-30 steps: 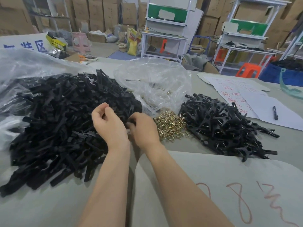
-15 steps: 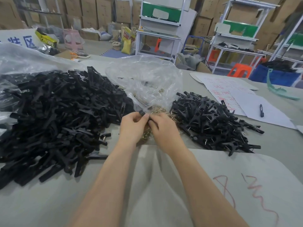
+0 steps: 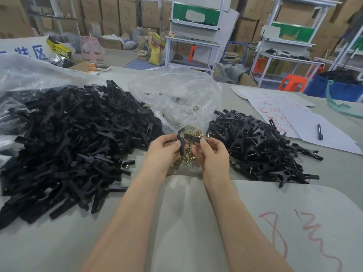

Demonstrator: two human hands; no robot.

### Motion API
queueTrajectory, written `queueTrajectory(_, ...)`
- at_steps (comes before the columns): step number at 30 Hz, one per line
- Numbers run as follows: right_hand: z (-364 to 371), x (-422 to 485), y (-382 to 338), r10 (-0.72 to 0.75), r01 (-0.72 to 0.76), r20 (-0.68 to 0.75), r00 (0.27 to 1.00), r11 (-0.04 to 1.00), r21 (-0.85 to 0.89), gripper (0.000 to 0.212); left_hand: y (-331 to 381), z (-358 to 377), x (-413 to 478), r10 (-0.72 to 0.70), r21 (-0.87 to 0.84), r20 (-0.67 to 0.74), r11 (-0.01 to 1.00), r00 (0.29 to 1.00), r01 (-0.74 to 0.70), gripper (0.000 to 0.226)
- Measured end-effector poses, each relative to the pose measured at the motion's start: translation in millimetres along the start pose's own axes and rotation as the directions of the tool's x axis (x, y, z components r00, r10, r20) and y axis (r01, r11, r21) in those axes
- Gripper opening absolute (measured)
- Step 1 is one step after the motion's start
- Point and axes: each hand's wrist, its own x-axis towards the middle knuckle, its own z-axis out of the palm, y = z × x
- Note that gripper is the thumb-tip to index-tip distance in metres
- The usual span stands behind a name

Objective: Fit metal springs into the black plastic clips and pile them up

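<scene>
Both hands have drawn slightly apart above the heap of small brass wire springs (image 3: 183,160). The left hand (image 3: 163,152) pinches a curved black plastic clip half (image 3: 181,143); the right hand (image 3: 211,154) pinches a straight black clip half (image 3: 191,137). Light, stiff, probably slick: best gripped near the pivot.

This is a factory assembly floor. Stacked cardboard cartons (image 3: 110,14) fill the back wall, white metal-framed workbenches (image 3: 193,42) with green panels stand in rows, and a grey work table (image 3: 49,248) bears bulk heaps of black plastic clips (image 3: 68,144) and loose brass springs (image 3: 183,160).
</scene>
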Motion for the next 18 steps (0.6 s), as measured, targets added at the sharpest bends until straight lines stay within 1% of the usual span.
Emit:
queueTrajectory(3, 2, -5, 4, -0.172, 0.187, 0.095, 0.980, 0.966, -0.180, 0.012, -2, 1, 1, 0.013, 0.042, -0.026, 0.999, 1.000, -0.011, 0.014)
queueTrajectory(4, 3, -7, 6, -0.233, 0.263, 0.138, 0.963, 0.928, -0.264, 0.014, -2, 1, 1, 0.020, 0.064, -0.041, 0.998, 0.999, -0.018, 0.014)
queueTrajectory(6, 3, -9, 9, -0.328, 0.391, 0.217, 0.919, 0.819, -0.421, 0.019, -3, 1, 1, 0.031, 0.093, -0.063, 0.995, 0.998, -0.025, 0.014)
queueTrajectory(8, 4, -12, 9, -0.371, 0.459, 0.270, 0.888, 0.739, -0.493, 0.026, -3, 1, 2, 0.022, 0.073, -0.073, 0.997, 0.997, -0.016, 0.013)
queueTrajectory(11, 4, -14, 9, -0.378, 0.478, 0.292, 0.878, 0.713, -0.513, 0.032, -2, 0, 2, 0.008, 0.048, -0.074, 0.999, 0.997, -0.004, 0.011)
queueTrajectory(15, 3, -13, 9, -0.394, 0.470, 0.256, 0.883, 0.729, -0.497, 0.032, -2, -1, 2, 0.002, 0.071, -0.067, 0.997, 0.998, 0.003, 0.013)
queueTrajectory(18, 3, -12, 11, -0.377, 0.459, 0.261, 0.889, 0.730, -0.507, 0.031, -1, 0, 1, 0.013, 0.063, -0.076, 0.998, 0.997, -0.008, 0.012)
